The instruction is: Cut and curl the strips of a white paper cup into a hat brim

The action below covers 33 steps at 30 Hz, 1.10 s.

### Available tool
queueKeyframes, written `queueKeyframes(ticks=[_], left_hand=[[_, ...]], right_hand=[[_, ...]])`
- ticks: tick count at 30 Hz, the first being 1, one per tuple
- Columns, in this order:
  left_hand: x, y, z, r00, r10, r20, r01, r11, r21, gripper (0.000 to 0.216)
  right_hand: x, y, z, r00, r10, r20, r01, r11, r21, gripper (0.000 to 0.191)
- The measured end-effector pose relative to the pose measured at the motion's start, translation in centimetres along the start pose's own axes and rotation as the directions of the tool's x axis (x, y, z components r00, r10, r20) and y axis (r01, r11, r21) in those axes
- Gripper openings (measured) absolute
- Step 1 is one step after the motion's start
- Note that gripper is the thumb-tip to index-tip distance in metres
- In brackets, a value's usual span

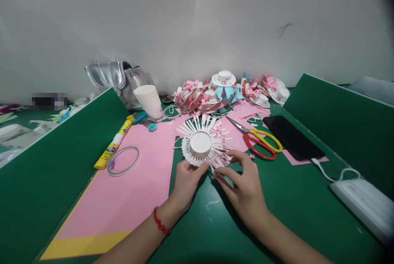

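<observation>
A white paper cup (200,143), its wall cut into thin strips that fan out around the round base, is held just above the green table with the base facing up. At its lower edge my left hand (186,184), with a red cord bracelet (161,222) on the wrist, pinches the fringe between thumb and fingers. My right hand (246,186) has its fingertips closed on strips at the lower right of the same cup. Some strips on the right side show pink print. Behind the cup lie pink paper pieces (241,134).
Scissors (258,136) and a phone (292,136) lie right of my hands, near a face mask (366,202). To the left are pink sheets (138,190), a glue tube (113,143), a ring (123,161) and stacked cups (148,102). Finished-looking cup flowers (212,95) pile up behind.
</observation>
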<state>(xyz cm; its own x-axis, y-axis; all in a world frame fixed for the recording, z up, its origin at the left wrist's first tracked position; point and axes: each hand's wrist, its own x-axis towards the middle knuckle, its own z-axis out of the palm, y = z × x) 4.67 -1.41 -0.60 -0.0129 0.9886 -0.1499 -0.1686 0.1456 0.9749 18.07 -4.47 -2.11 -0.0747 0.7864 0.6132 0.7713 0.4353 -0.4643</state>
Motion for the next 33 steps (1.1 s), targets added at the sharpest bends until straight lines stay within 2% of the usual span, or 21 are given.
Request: queueKeyframes(ticks=[3,5,8,11,15,18,21,23,26,33], left_hand=[[-0.1,0.1,0.1,1.0,0.008,0.001,-0.008,0.999,0.033,0.027],[-0.2,0.2,0.2,1.0,0.031,0.006,-0.031,0.997,0.072,0.025],[-0.4,0.4,0.4,0.995,0.09,0.03,-0.094,0.984,0.154,0.022],[-0.5,0.5,0.5,0.988,0.135,0.074,-0.149,0.957,0.248,0.017],[-0.6,0.5,0.5,0.979,0.157,0.127,-0.189,0.937,0.293,0.019],[-0.7,0.6,0.5,0.977,0.164,0.137,-0.2,0.927,0.318,0.016],[-0.8,0.7,0.5,0.978,0.127,0.168,-0.171,0.944,0.283,0.015],[-0.8,0.8,0.4,0.974,0.096,0.204,-0.145,0.959,0.242,0.016],[-0.8,0.7,0.3,0.974,0.069,0.215,-0.114,0.972,0.205,0.016],[-1.0,0.6,0.2,0.986,0.023,0.162,-0.051,0.984,0.169,0.017]], right_hand=[[0.2,-0.2,-0.4,0.995,-0.09,-0.034,0.086,0.991,-0.103,0.013],[0.3,-0.3,-0.6,0.993,-0.104,-0.049,0.097,0.987,-0.125,0.013],[0.5,-0.1,-0.6,0.998,-0.037,-0.05,0.032,0.995,-0.096,0.01],[0.6,0.3,-0.3,0.997,0.068,-0.02,-0.068,0.997,0.023,0.008],[0.9,0.8,0.0,0.975,0.206,0.083,-0.22,0.946,0.237,0.005],[1.4,1.0,-0.2,0.952,0.243,0.184,-0.296,0.885,0.359,0.005],[2.1,1.2,-0.8,0.896,0.25,0.368,-0.411,0.782,0.469,0.008],[2.4,1.3,-1.1,0.863,0.261,0.433,-0.472,0.721,0.507,0.009],[2.6,1.1,-1.3,0.862,0.294,0.412,-0.489,0.693,0.529,0.009],[2.4,0.1,-1.2,0.864,0.406,0.297,-0.503,0.687,0.524,0.007]])
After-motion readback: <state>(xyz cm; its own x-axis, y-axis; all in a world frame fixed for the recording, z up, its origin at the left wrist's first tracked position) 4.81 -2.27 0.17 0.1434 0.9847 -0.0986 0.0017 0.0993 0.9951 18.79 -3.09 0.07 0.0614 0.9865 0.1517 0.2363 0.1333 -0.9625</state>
